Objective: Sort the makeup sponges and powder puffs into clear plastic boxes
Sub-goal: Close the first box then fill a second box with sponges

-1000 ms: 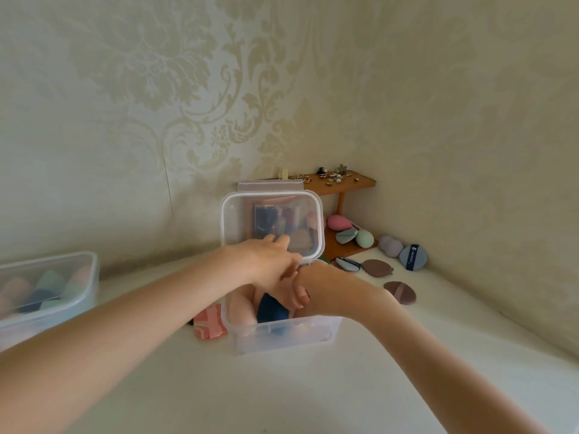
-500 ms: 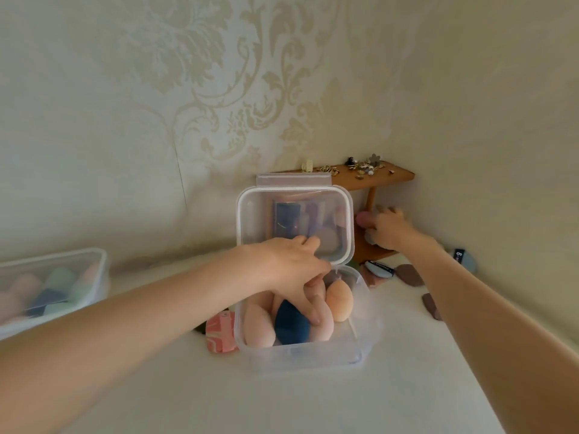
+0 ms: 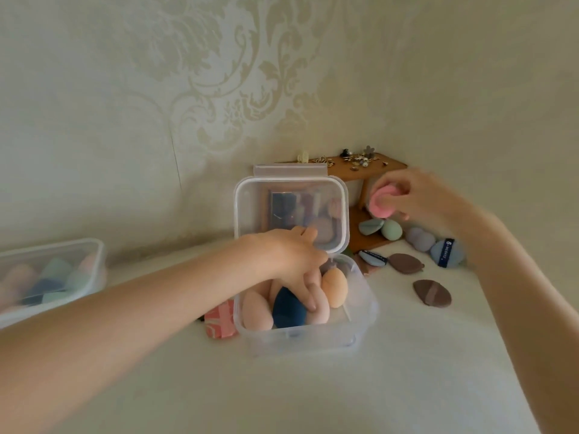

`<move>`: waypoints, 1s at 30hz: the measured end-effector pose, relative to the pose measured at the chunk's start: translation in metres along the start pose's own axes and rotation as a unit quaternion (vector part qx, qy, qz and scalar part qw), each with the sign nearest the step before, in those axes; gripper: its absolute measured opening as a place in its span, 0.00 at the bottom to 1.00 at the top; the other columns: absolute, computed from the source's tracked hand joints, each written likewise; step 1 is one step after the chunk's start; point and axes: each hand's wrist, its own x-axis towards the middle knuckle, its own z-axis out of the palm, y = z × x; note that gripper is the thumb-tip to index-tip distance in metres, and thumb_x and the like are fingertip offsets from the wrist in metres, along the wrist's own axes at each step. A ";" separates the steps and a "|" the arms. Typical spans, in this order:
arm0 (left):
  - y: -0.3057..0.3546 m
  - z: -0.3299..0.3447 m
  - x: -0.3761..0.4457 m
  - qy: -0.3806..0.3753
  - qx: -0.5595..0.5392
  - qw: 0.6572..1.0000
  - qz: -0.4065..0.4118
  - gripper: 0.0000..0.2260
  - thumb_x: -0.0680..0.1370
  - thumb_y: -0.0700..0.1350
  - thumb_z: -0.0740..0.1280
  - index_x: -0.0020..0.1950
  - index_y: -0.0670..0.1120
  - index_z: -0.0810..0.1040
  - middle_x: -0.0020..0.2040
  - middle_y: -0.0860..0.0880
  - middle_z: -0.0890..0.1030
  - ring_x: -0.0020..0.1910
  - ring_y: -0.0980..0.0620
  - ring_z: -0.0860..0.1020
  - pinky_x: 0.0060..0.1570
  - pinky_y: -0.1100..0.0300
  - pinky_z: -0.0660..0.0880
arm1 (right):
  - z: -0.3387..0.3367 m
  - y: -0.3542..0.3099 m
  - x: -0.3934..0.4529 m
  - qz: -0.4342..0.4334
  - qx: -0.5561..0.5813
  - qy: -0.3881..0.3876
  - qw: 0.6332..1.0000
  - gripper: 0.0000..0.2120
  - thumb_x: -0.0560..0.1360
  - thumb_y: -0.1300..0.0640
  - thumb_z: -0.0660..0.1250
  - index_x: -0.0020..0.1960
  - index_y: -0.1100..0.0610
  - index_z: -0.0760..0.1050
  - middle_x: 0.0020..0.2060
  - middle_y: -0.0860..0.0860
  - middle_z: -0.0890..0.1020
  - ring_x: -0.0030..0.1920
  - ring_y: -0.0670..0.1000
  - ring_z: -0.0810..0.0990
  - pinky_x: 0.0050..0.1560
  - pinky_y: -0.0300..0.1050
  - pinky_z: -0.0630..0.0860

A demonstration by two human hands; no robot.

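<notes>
Clear box (image 3: 360, 336), peach, navy sponges (image 3: 288, 308) inside

Sorting sponges at the counter's far right corner

The left hand (image 3: 291, 255) reaches into the open clear box (image 3: 360, 327), fingers (image 3: 308, 296) resting among peach and navy sponges (image 3: 286, 310). The right hand (image 3: 416, 195) pinches a pink sponge (image 3: 380, 203) by the wooden shelf (image 3: 369, 166). Brown puffs (image 3: 431, 293) lie near the right edge; a second box (image 3: 94, 261) sits at the left edge.
</notes>
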 end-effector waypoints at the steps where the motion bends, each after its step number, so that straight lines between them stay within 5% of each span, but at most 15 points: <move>1: 0.001 0.000 -0.001 0.002 -0.007 1.000 -0.005 0.20 0.70 0.63 0.67 0.47 0.51 0.63 0.50 0.49 0.61 0.52 0.49 0.66 0.42 0.57 0.64 | -0.008 -0.016 -0.016 -0.025 0.031 -0.055 0.998 0.06 0.74 0.61 0.66 0.49 0.53 0.76 0.34 0.50 0.79 0.27 0.43 0.75 0.32 0.36 0.70; 4: 0.004 0.000 -0.004 -0.001 -0.022 1.000 -0.014 0.20 0.70 0.62 0.67 0.46 0.51 0.62 0.50 0.49 0.60 0.56 0.47 0.66 0.45 0.57 0.65 | -0.001 -0.047 -0.042 -0.060 -0.023 -0.236 0.970 0.07 0.72 0.55 0.69 0.49 0.47 0.73 0.40 0.49 0.83 0.33 0.44 0.77 0.37 0.39 0.73; 7: 0.005 0.000 -0.004 -0.013 -0.010 1.000 -0.019 0.20 0.71 0.63 0.66 0.52 0.49 0.67 0.54 0.46 0.62 0.59 0.46 0.65 0.49 0.57 0.64 | 0.027 -0.053 -0.046 -0.100 -0.165 -0.273 0.943 0.08 0.72 0.54 0.69 0.51 0.48 0.78 0.46 0.47 0.82 0.41 0.45 0.78 0.40 0.34 0.71; 11: 0.009 0.000 -0.006 -0.002 0.015 1.000 -0.028 0.31 0.71 0.63 0.65 0.69 0.49 0.65 0.57 0.45 0.63 0.62 0.45 0.65 0.49 0.58 0.64 | 0.051 -0.054 -0.052 -0.094 -0.238 -0.269 0.929 0.15 0.71 0.57 0.69 0.58 0.51 0.80 0.43 0.47 0.81 0.41 0.48 0.76 0.34 0.32 0.66; 18: 0.010 -0.003 -0.008 -0.009 0.000 1.000 -0.030 0.26 0.72 0.62 0.66 0.64 0.50 0.70 0.51 0.49 0.59 0.60 0.46 0.64 0.51 0.56 0.66 | 0.075 -0.064 -0.063 -0.053 -0.289 -0.203 0.934 0.13 0.70 0.62 0.67 0.54 0.59 0.77 0.43 0.54 0.81 0.43 0.53 0.79 0.40 0.40 0.74; 23: 0.011 -0.003 -0.005 -0.021 0.004 0.999 -0.037 0.27 0.71 0.62 0.67 0.65 0.51 0.69 0.57 0.45 0.63 0.62 0.45 0.63 0.52 0.55 0.65 | 0.084 -0.065 -0.071 -0.092 -0.367 -0.143 0.915 0.17 0.75 0.51 0.63 0.61 0.57 0.72 0.52 0.56 0.74 0.53 0.54 0.72 0.46 0.44 0.70; 27: 0.011 -0.006 -0.001 -0.039 0.014 0.999 -0.031 0.26 0.70 0.62 0.67 0.63 0.50 0.69 0.59 0.46 0.64 0.60 0.45 0.65 0.50 0.56 0.66 | 0.057 -0.054 -0.067 -0.038 -0.191 -0.195 0.961 0.14 0.69 0.48 0.71 0.48 0.57 0.79 0.43 0.52 0.79 0.42 0.49 0.75 0.38 0.37 0.69; 30: 0.011 -0.008 0.002 -0.047 0.009 0.998 -0.035 0.23 0.71 0.61 0.68 0.58 0.48 0.69 0.59 0.45 0.65 0.59 0.45 0.67 0.46 0.56 0.65 | 0.031 -0.032 -0.046 0.018 -0.060 -0.081 0.995 0.09 0.74 0.51 0.68 0.47 0.57 0.79 0.39 0.48 0.78 0.40 0.47 0.74 0.37 0.35 0.68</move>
